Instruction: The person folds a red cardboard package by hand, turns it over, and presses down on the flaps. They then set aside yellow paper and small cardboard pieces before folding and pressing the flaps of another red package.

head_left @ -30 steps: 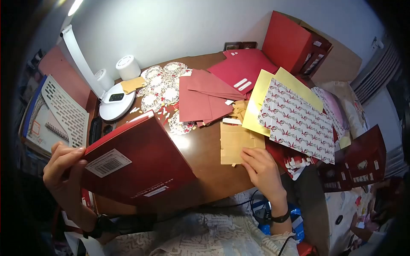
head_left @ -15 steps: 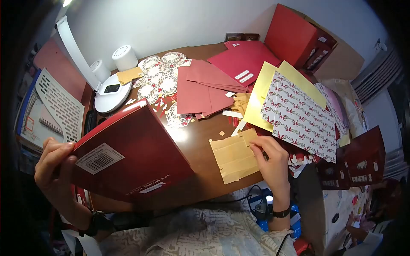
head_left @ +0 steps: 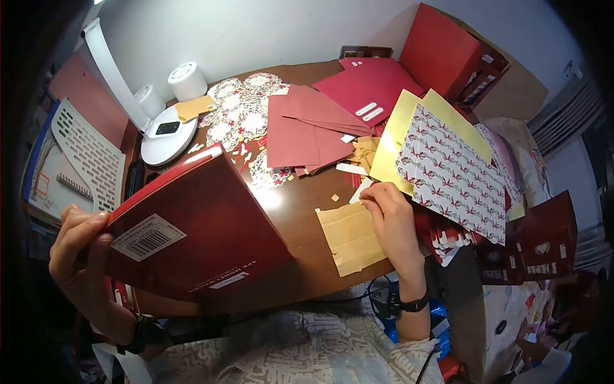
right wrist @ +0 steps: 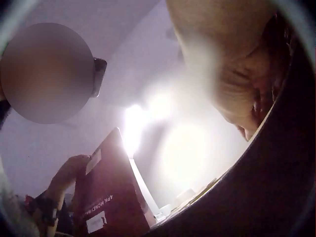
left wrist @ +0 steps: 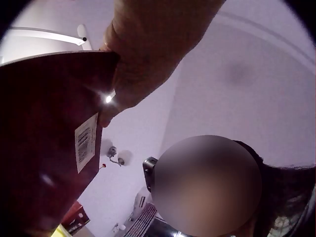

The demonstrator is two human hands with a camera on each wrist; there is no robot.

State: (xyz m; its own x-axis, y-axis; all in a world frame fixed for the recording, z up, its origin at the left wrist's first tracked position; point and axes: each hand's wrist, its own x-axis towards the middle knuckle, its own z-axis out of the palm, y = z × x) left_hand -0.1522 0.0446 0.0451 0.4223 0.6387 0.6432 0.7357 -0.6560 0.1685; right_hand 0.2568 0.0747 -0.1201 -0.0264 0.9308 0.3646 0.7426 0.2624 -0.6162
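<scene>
My left hand [head_left: 78,246] grips a flat red box [head_left: 198,224] by its left edge and holds it tilted up over the desk. A white barcode label [head_left: 148,237] and the printed words "4PK MONEY" show on its face. At the desk's front, a creased tan paper sheet [head_left: 348,240] lies unfolded. The fingertips of my right hand [head_left: 393,221] pinch at its upper right edge, and the hand covers that side of the sheet. In the right wrist view the fingers of this hand are partly hidden by a dark edge.
Pink-red envelopes [head_left: 294,137] lie mid-desk, beside round patterned paper pieces [head_left: 240,115] and small scraps. Gold sheets [head_left: 387,163] and a bow-patterned sheet [head_left: 454,176] overlap at the right. A white desk lamp [head_left: 167,142] stands back left, a large red box [head_left: 441,54] back right.
The tan sheet has turned and shifted slightly toward me. My right hand has moved from its lower right part up to its top edge. The left hand still holds the red box, slightly further left.
</scene>
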